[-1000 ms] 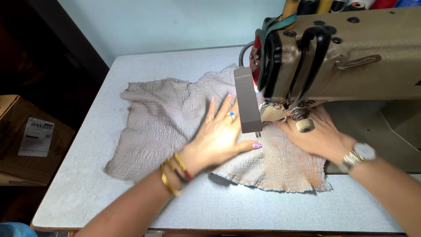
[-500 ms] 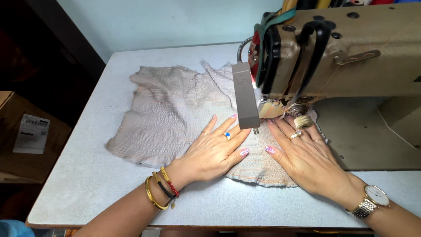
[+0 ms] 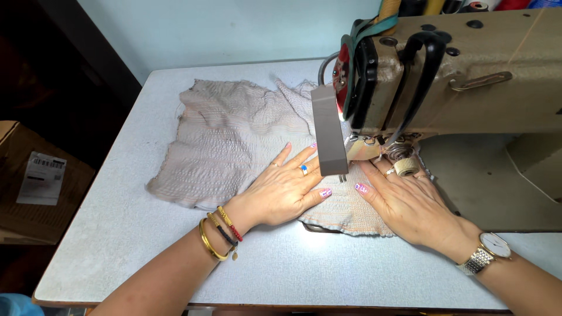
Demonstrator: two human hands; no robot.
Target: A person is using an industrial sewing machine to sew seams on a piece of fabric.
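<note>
Head view: both hands [image 3: 345, 196] press flat, open, on fabric [image 3: 234, 140].

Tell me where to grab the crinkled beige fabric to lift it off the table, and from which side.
Probably best at the free left edge of the beige fabric, coming in from the table's left side. That part lies flat and uncovered, while the right end is pressed down by the left hand and right hand beside the sewing machine.
</note>
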